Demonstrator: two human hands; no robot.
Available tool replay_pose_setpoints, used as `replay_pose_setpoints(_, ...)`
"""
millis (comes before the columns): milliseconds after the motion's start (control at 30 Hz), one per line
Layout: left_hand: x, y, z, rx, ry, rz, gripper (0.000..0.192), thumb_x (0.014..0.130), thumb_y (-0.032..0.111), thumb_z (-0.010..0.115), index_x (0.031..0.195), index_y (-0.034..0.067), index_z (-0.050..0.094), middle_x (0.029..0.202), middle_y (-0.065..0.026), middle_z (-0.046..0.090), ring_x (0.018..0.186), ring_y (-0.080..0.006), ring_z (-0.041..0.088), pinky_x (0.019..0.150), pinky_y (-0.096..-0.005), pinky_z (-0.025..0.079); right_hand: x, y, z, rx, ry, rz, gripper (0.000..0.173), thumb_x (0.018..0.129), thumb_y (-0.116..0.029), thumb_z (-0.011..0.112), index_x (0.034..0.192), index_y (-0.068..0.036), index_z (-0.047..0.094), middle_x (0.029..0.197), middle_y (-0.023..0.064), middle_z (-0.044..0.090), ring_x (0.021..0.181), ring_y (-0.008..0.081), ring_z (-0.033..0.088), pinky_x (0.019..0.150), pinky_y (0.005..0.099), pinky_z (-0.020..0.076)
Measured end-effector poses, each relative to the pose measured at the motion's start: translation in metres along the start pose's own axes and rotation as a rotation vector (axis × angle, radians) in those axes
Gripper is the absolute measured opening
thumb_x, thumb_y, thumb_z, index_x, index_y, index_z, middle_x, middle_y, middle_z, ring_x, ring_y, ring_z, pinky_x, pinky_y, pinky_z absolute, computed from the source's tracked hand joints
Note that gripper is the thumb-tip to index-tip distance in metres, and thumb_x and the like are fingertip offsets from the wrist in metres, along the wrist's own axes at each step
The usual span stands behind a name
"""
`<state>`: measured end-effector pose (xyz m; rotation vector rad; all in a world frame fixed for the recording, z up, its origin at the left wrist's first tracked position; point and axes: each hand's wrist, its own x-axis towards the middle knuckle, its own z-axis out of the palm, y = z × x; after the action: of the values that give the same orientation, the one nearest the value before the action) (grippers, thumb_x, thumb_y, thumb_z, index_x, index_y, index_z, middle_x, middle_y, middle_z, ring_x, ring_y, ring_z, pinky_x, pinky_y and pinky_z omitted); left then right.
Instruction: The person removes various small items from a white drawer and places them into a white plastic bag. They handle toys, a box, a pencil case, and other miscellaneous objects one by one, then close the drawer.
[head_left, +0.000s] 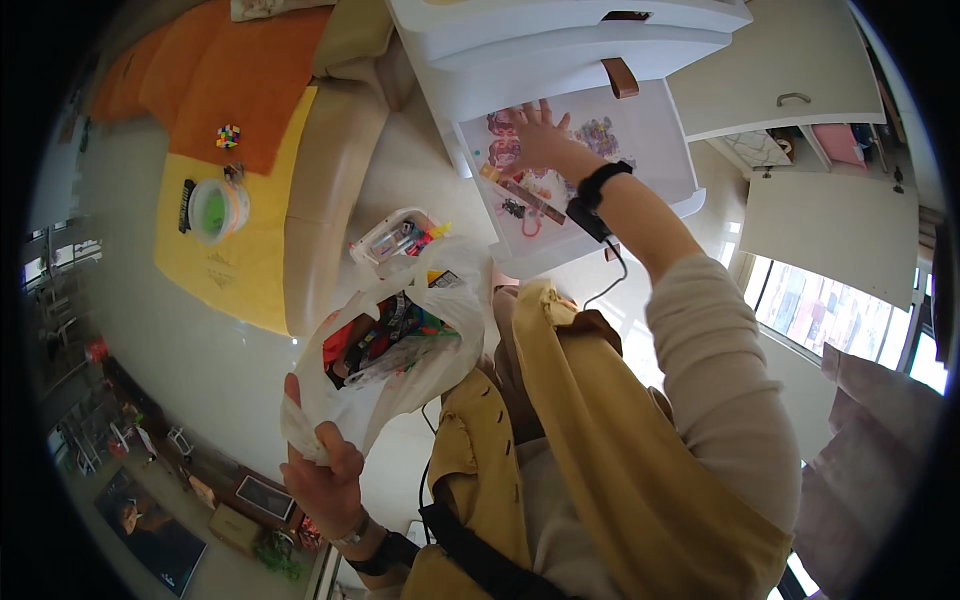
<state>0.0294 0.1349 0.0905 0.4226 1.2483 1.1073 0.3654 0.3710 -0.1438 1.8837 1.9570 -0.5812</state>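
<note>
My left hand (328, 476) grips one handle of a white plastic bag (427, 382), whose mouth gapes towards me. Inside the bag lies a jumble of red, black and green items (394, 326), partly under clear plastic wrap. My right hand (536, 139) reaches into a pulled-out white drawer (660, 142) with its fingers spread; I see nothing held in it. Around that hand are red-and-brown printed packs (503, 139), a purple patterned pack (598, 137), a long narrow brown strip (534, 201) and a pink loop (532, 223). Whether my palm touches the drawer's contents is hidden.
A white basket (367, 244) of small items stands on the floor beside the bag. Left of it is a sofa (330, 180) bearing a puzzle cube (228, 136) and a tub (218, 210) with green contents. A cable (619, 274) hangs from my right wrist. A cabinet flap (825, 225) hangs open at right.
</note>
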Motion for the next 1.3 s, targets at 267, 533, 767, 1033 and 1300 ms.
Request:
replay_pose_setpoints(267,-0.002,-0.006,-0.008,-0.148,-0.025,0.039,0.089,0.083,0.058,0.047,0.142,0.007,0.006,0.058,0.0007,0.032,0.041,-0.0043,0.024,0.039,-0.0181,0.019,-0.038,-0.018,0.039,-0.117,-0.180,-0.130,0.122,0.053,-0.034,0.084,0.142,-0.023,0.001,0.146,0.0210,-0.002,0.130,0.0497,0.005,0.088,0.0687,0.0297)
replay_pose_setpoints(533,-0.004,-0.010,-0.007,-0.255,-0.075,0.095,0.078,0.090,0.051,0.039,0.142,0.006,0.004,0.060,-0.0011,0.033,0.040,-0.0057,0.022,0.038,-0.0199,0.019,-0.027,-0.008,0.060,0.043,-0.038,-0.287,0.070,0.066,-0.011,0.070,0.125,-0.012,0.032,0.118,0.0188,0.038,0.103,0.0401,0.043,0.072,0.0476,0.0494)
replay_pose_setpoints(767,0.000,-0.017,0.001,-0.262,-0.038,0.080,0.081,0.087,0.051,0.045,0.142,0.006,0.007,0.058,0.0000,0.032,0.041,-0.0047,0.022,0.040,-0.0185,0.019,-0.006,0.018,0.053,-0.017,-0.152,-0.531,0.032,0.071,-0.005,0.059,0.103,-0.008,0.054,0.091,0.0130,0.059,0.087,0.0322,0.058,0.071,0.0408,0.0479)
replay_pose_setpoints(1033,0.007,-0.017,-0.010,-0.293,-0.097,0.002,0.074,0.088,0.046,0.046,0.142,0.011,0.009,0.059,-0.0002,0.032,0.042,-0.0055,0.022,0.040,-0.0184,0.019,-0.072,0.061,-0.030,0.362,0.289,-0.610,0.027,0.073,0.003,0.055,0.098,-0.007,0.059,0.095,0.0104,0.062,0.088,0.0298,0.059,0.075,0.0365,0.0475)
replay_pose_setpoints(1300,0.010,-0.016,-0.012,-0.202,-0.247,-0.061,0.072,0.089,0.049,0.043,0.142,0.012,0.012,0.063,-0.0006,0.033,0.044,-0.0062,0.023,0.042,-0.0185,0.021,-0.155,-0.076,-0.058,1.057,0.347,-0.983,0.034,0.082,-0.031,0.061,0.100,-0.002,0.060,0.099,0.0101,0.061,0.091,0.0247,0.059,0.078,0.0326,0.0469)
